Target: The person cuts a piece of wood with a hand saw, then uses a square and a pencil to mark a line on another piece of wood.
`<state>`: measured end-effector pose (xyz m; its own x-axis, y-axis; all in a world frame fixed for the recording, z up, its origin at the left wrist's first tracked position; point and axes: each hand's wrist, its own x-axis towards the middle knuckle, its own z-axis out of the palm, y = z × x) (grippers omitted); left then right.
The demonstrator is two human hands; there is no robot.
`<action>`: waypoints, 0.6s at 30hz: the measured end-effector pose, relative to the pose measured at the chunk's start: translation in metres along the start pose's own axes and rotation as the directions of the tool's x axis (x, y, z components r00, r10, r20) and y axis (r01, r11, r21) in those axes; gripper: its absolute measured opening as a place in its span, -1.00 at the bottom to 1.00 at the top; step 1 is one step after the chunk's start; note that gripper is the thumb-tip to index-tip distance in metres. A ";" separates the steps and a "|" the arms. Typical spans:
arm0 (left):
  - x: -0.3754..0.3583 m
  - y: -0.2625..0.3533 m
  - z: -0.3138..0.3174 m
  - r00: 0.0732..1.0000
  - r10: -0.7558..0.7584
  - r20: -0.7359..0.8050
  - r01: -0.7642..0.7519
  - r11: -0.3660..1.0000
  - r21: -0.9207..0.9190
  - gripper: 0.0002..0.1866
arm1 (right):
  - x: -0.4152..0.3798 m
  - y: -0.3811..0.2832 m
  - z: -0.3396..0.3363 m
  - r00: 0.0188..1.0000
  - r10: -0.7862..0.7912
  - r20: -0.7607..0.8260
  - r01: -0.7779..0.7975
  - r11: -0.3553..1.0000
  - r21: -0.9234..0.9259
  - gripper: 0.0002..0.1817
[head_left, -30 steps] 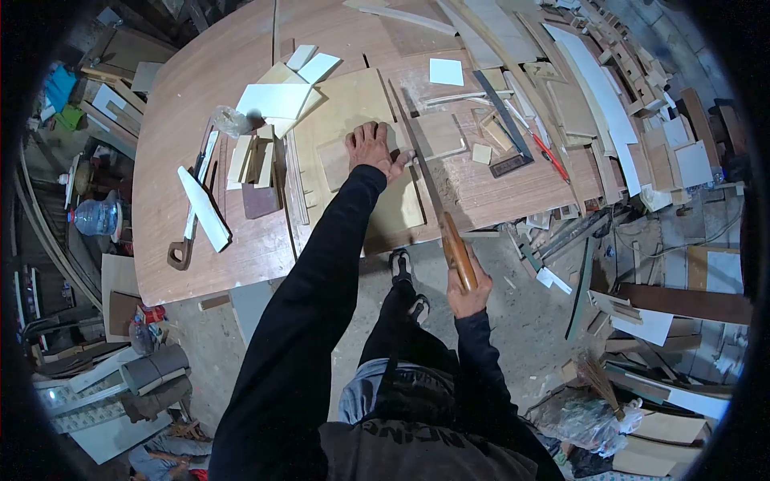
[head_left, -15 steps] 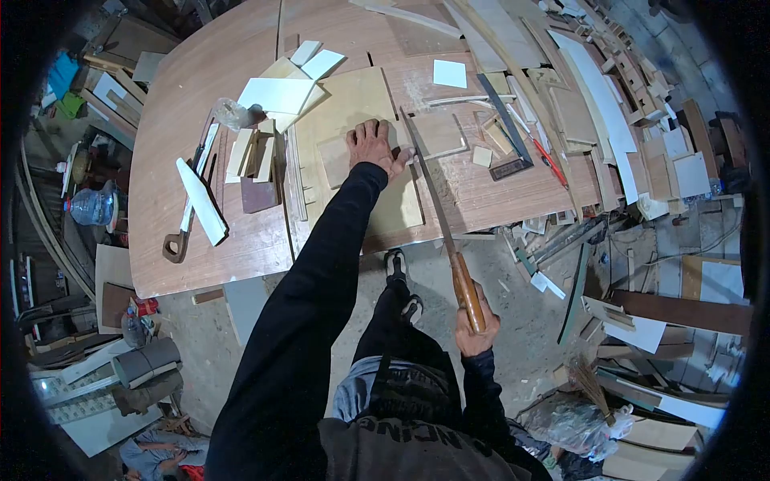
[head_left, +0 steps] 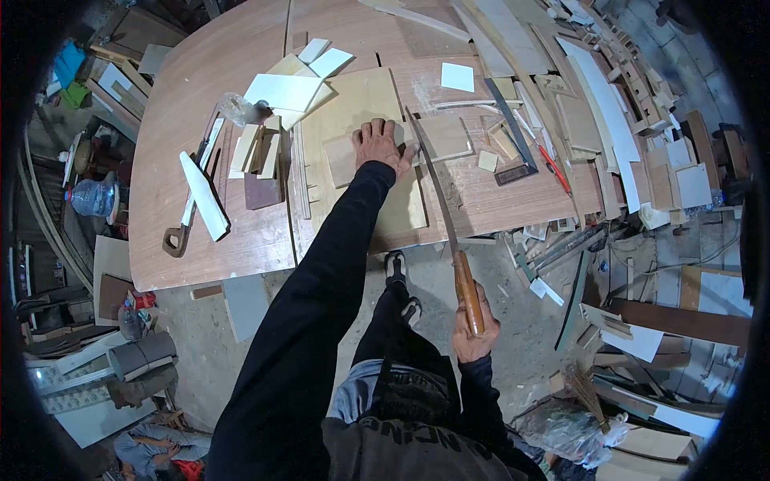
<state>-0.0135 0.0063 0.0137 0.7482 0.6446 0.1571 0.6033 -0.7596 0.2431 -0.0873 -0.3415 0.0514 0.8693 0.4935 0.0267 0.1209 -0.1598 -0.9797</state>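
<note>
My left hand (head_left: 375, 146) lies flat with its fingers spread, pressing on a thin wooden board (head_left: 340, 163). That board rests across a larger plywood sheet (head_left: 365, 92) and sticks out past its right edge. My left thumb points at the saw blade, right beside it. In my right hand (head_left: 476, 327) is the wooden handle of a handsaw (head_left: 437, 188), fingers wrapped round it. The long blade runs up and away from me, crossing the thin board just right of my left hand. Sawdust lies on the table to the right of the blade.
On the table (head_left: 241, 264), a second saw (head_left: 175, 240), small wood blocks (head_left: 265, 152) and white panels (head_left: 285, 92) lie left. A try square (head_left: 517, 152), a red pencil-like tool (head_left: 555, 170) and long strips lie right. Offcuts clutter the floor; a person (head_left: 156, 449) is at lower left.
My left thumb has straightened toward the saw blade. The saw and right hand have shifted only slightly, and the whole view has moved a little.
</note>
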 end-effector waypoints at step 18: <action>0.000 0.000 0.010 0.988 0.018 -0.150 -0.019 1.000 -0.007 -0.58 | 0.029 -0.019 0.008 0.970 0.240 0.046 -0.243 0.968 0.060 -0.64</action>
<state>-0.0105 0.0056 0.0046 0.7087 0.6368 0.3036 0.5871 -0.7710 0.2466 -0.0683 -0.3176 0.0697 0.8499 0.4796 -0.2184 -0.1225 -0.2233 -0.9670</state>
